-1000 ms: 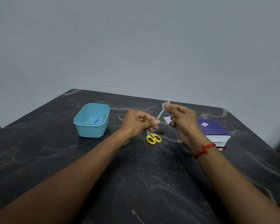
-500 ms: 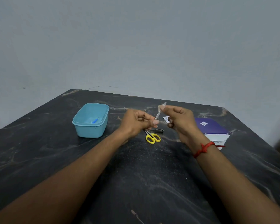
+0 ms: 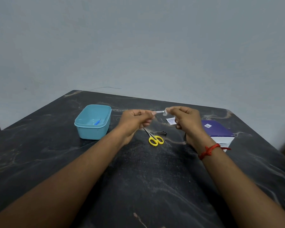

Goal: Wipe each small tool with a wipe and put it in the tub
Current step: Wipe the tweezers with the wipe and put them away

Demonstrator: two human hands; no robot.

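Above the dark tabletop [image 3: 138,178], the left hand [image 3: 135,120] pinches one end of a thin metal tool [image 3: 159,111] held level. The right hand [image 3: 186,120] pinches a white wipe [image 3: 165,111] around its other end. The blue tub [image 3: 93,121] sits to the left.

Both your forearms reach in from the bottom corners and converge at mid-frame. Your left hand [image 3: 136,120] is curled, thumb and forefinger pinched shut. Your right hand [image 3: 185,119], just right of it, pinches likewise, a red thread [image 3: 208,150] round its wrist.

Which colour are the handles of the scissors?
Yellow: the scissors lie on the table, clearest in the head view.
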